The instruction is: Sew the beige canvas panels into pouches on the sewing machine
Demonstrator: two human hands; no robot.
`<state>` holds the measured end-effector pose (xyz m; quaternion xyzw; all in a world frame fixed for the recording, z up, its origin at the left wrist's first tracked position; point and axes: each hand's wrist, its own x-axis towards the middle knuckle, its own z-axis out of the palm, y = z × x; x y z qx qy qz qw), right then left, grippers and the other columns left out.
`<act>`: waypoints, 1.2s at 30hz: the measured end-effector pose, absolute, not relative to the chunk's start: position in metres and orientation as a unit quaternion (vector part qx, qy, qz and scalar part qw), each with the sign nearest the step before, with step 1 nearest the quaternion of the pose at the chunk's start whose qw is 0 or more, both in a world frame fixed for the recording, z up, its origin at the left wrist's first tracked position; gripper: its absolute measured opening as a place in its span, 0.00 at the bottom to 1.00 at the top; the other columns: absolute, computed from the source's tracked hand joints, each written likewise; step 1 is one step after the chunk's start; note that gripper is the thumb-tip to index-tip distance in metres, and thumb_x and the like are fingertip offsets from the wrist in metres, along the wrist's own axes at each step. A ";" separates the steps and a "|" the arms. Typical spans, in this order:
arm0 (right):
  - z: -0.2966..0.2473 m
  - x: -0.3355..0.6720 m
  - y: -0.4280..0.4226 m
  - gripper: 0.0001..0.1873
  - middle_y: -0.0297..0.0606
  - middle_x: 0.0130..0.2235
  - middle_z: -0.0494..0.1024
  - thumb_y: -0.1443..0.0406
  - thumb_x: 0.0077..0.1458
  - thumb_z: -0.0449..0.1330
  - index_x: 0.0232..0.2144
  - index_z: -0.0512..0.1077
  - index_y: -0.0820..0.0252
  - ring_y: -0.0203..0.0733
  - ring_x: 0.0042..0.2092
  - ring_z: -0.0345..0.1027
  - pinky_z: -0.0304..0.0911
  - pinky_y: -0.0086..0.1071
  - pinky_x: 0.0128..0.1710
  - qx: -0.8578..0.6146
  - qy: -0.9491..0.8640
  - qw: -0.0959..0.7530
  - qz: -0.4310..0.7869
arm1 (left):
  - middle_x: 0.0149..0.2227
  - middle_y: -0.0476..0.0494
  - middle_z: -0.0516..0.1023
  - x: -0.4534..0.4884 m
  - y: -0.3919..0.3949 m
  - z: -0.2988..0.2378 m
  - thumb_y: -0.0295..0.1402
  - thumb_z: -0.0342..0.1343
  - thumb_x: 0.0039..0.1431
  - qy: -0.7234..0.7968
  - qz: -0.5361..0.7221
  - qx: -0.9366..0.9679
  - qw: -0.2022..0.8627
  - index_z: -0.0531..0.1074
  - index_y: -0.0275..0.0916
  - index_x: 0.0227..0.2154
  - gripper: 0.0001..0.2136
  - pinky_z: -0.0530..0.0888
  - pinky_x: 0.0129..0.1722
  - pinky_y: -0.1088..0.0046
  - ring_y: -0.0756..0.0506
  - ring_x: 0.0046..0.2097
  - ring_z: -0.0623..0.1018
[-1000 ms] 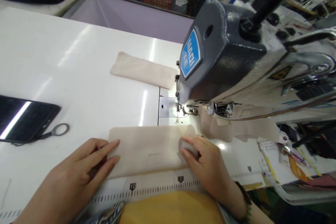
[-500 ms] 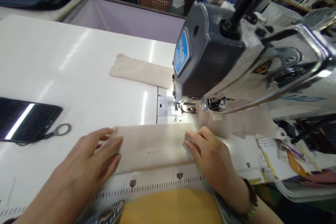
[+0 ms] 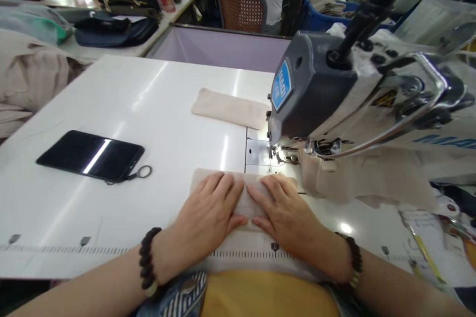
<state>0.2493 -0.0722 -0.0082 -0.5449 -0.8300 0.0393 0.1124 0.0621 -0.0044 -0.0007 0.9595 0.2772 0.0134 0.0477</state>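
Note:
A folded beige fabric piece [image 3: 245, 203] lies on the white table [image 3: 156, 124] just in front of the sewing machine's needle area [image 3: 277, 156]. My left hand [image 3: 210, 210] rests flat on its left half, fingers stretched out and together. My right hand [image 3: 284, 210] lies flat on its right half, fingertips near the needle plate [image 3: 256, 151]. The two hands sit side by side, almost touching, and cover most of the piece. Neither hand grips anything.
The grey sewing machine [image 3: 334, 94] with more beige cloth [image 3: 372, 178] under its arm fills the right. Another folded beige piece [image 3: 228, 107] lies behind the needle. A black phone [image 3: 91, 154] lies at the left. A person sits in a chair [image 3: 241, 7] beyond.
My hands have come together from the two ends of the fabric to its middle and now lie flat on it. The camera has pulled back and tilted up.

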 end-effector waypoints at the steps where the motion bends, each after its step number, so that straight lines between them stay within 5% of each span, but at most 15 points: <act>1: -0.013 0.249 -0.074 0.28 0.52 0.49 0.65 0.57 0.53 0.59 0.53 0.63 0.65 0.59 0.53 0.56 0.58 0.55 0.52 -0.545 -0.829 0.120 0.031 | 0.50 0.31 0.67 0.062 -0.006 -0.006 0.47 0.50 0.58 0.279 0.027 0.959 0.041 0.61 0.30 0.52 0.27 0.67 0.49 0.54 0.34 0.52 0.66; 5: -0.026 0.250 -0.079 0.28 0.52 0.53 0.60 0.58 0.53 0.59 0.55 0.62 0.62 0.62 0.59 0.47 0.52 0.58 0.55 -0.553 -0.824 0.128 0.012 | 0.62 0.28 0.53 0.058 -0.010 -0.022 0.49 0.42 0.61 0.281 0.045 0.959 0.014 0.54 0.31 0.58 0.30 0.57 0.57 0.52 0.33 0.63 0.53; 12: -0.025 0.250 -0.078 0.27 0.51 0.53 0.62 0.58 0.53 0.59 0.54 0.64 0.60 0.63 0.59 0.48 0.52 0.59 0.54 -0.558 -0.819 0.134 0.021 | 0.61 0.20 0.51 0.021 0.007 -0.031 0.55 0.34 0.60 0.342 0.060 0.937 -0.030 0.51 0.23 0.58 0.38 0.58 0.57 0.50 0.29 0.63 0.52; 16: -0.026 0.250 -0.079 0.26 0.51 0.54 0.62 0.57 0.55 0.57 0.55 0.63 0.60 0.62 0.60 0.47 0.51 0.56 0.55 -0.560 -0.819 0.125 0.017 | 0.60 0.15 0.50 -0.009 0.004 -0.023 0.47 0.37 0.64 0.383 0.107 0.913 -0.088 0.54 0.21 0.56 0.30 0.59 0.53 0.42 0.24 0.61 0.52; 19: -0.023 0.248 -0.080 0.25 0.51 0.54 0.63 0.56 0.56 0.56 0.54 0.63 0.60 0.61 0.60 0.47 0.49 0.56 0.55 -0.563 -0.817 0.121 0.010 | 0.57 0.27 0.60 -0.001 -0.011 -0.011 0.35 0.42 0.65 0.290 0.126 0.947 -0.063 0.59 0.31 0.55 0.19 0.67 0.50 0.54 0.33 0.55 0.65; 22: -0.010 0.251 -0.080 0.24 0.51 0.53 0.66 0.57 0.59 0.52 0.53 0.63 0.65 0.57 0.56 0.54 0.50 0.56 0.53 -0.573 -0.812 0.113 0.009 | 0.48 0.37 0.71 0.027 -0.012 -0.003 0.38 0.40 0.65 0.222 0.079 0.972 -0.001 0.66 0.36 0.48 0.16 0.71 0.45 0.61 0.40 0.47 0.72; 25: 0.004 0.260 -0.075 0.18 0.49 0.48 0.70 0.62 0.60 0.49 0.48 0.67 0.68 0.51 0.47 0.62 0.57 0.48 0.45 -0.568 -0.819 0.083 0.021 | 0.48 0.34 0.71 0.060 0.016 0.001 0.45 0.44 0.63 0.247 0.043 0.968 0.004 0.67 0.32 0.45 0.21 0.68 0.50 0.56 0.38 0.50 0.70; 28: 0.008 0.275 -0.066 0.14 0.48 0.45 0.72 0.68 0.60 0.48 0.44 0.69 0.68 0.46 0.39 0.63 0.58 0.41 0.37 -0.513 -0.857 0.036 -0.002 | 0.55 0.29 0.64 0.090 0.048 0.008 0.42 0.48 0.62 0.240 0.017 0.970 -0.038 0.64 0.28 0.49 0.21 0.62 0.54 0.52 0.35 0.56 0.65; 33: -0.007 0.296 -0.054 0.14 0.47 0.44 0.71 0.70 0.61 0.46 0.46 0.68 0.68 0.44 0.39 0.61 0.57 0.38 0.38 -0.481 -0.873 0.069 -0.034 | 0.47 0.33 0.70 0.120 0.055 0.014 0.27 0.47 0.62 0.172 -0.003 0.985 -0.013 0.68 0.29 0.43 0.10 0.68 0.49 0.61 0.40 0.49 0.71; 36: -0.015 0.300 -0.053 0.13 0.43 0.39 0.70 0.68 0.62 0.47 0.41 0.70 0.66 0.41 0.37 0.61 0.57 0.36 0.39 -0.505 -0.855 0.116 -0.007 | 0.48 0.32 0.69 0.125 0.046 0.005 0.29 0.49 0.61 0.145 0.027 0.989 0.022 0.67 0.28 0.43 0.10 0.67 0.52 0.61 0.39 0.53 0.68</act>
